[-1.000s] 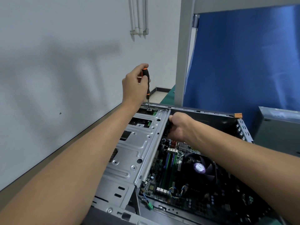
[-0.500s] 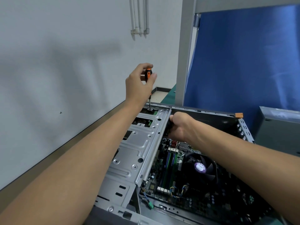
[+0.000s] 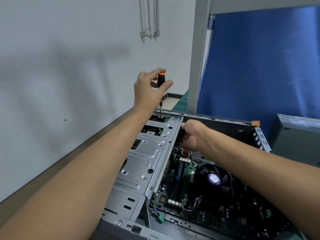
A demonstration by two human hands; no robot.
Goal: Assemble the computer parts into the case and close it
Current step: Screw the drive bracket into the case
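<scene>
An open computer case (image 3: 216,118) lies on its side before me. A silver drive cage (image 3: 147,153) covers its left part. To the right, the motherboard (image 3: 176,172) shows memory sticks and a black CPU fan (image 3: 213,179). My left hand (image 3: 149,90) grips the black-and-orange handle of a screwdriver (image 3: 161,78) with its fingertips. The screwdriver stands upright, and its tip rests on a screw at the cage's far corner. My right hand (image 3: 192,135) clasps the cage's right edge near the far end, fingers wrapped under it.
A grey wall runs along the left, close to the case. A grey metal post (image 3: 197,58) and a blue curtain (image 3: 259,66) stand behind. A grey metal box (image 3: 297,135) sits at the right. A loose green-plug cable (image 3: 160,217) hangs near the case's front.
My left hand has turned on the screwdriver handle: fingers have spread and more of the handle shows. My right hand has stayed on the cage edge.
</scene>
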